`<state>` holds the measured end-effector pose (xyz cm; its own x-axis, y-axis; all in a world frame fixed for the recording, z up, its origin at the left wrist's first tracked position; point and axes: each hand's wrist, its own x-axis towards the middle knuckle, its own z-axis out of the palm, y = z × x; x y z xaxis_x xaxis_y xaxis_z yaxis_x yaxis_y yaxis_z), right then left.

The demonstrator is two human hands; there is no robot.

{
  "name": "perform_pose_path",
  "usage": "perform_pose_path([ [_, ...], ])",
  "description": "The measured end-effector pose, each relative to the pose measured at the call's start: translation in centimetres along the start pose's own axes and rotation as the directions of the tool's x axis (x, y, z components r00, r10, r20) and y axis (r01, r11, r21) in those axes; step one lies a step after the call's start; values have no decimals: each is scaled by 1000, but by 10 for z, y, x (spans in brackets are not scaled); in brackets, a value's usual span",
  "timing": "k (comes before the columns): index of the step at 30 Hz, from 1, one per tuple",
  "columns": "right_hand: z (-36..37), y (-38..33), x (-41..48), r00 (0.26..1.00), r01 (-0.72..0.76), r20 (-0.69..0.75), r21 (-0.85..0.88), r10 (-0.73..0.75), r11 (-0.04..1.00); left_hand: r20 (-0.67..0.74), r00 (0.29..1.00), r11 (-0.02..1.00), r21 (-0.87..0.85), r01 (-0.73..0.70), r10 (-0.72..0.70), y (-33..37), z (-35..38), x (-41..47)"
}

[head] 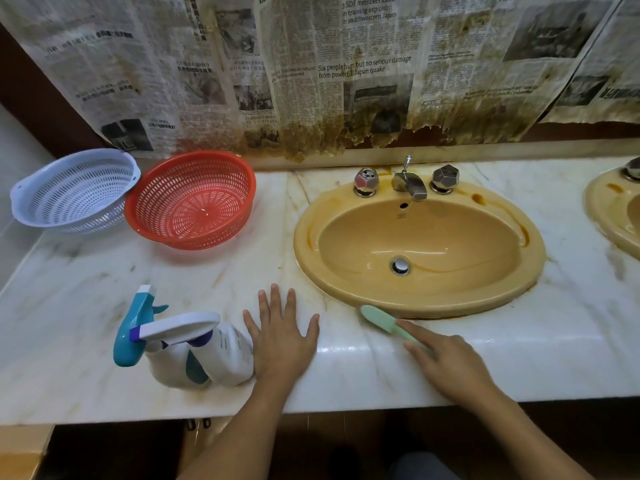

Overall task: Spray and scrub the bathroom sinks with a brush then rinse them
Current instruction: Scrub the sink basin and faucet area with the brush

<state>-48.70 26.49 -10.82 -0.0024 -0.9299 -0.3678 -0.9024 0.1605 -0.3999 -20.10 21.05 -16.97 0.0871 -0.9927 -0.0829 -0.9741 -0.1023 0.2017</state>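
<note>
A yellow oval sink (419, 303) with a chrome tap (410, 183) and two knobs is set in the marble counter (346, 368). A pale green brush (379, 318) lies at the sink's near rim, head towards the basin. My right hand (450, 365) rests over its handle with the fingers stretched out, not curled round it. My left hand (282, 341) lies flat and open on the counter, touching the white spray bottle (221, 358). The bottle lies on its side with its teal trigger head (133, 327) pointing left. A white and purple part crosses over it.
A red colander (192, 199) and a pale blue colander (74, 190) stand at the back left of the counter. Stained newspaper (311, 71) covers the wall behind. A second yellow sink (614, 209) shows at the right edge.
</note>
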Motion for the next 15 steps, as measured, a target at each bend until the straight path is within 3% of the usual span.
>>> perform_pose_path([
  [3, -11, 13, -6, 1000, -23, -11, -53, 22, 998, 15, 1000, 1000, 6, 4, -4, 0, -1, 0],
  [9, 5, -29, 18, 995, 91, -18, -175, -96, 980, 14, 1000, 1000, 18, -10, 10, -1, -4, -1],
  [15, -14, 10, 0, 999, 34, -27, -163, -39, 986, 11, 1000, 1000, -2, -5, 5, 0, -4, -2],
])
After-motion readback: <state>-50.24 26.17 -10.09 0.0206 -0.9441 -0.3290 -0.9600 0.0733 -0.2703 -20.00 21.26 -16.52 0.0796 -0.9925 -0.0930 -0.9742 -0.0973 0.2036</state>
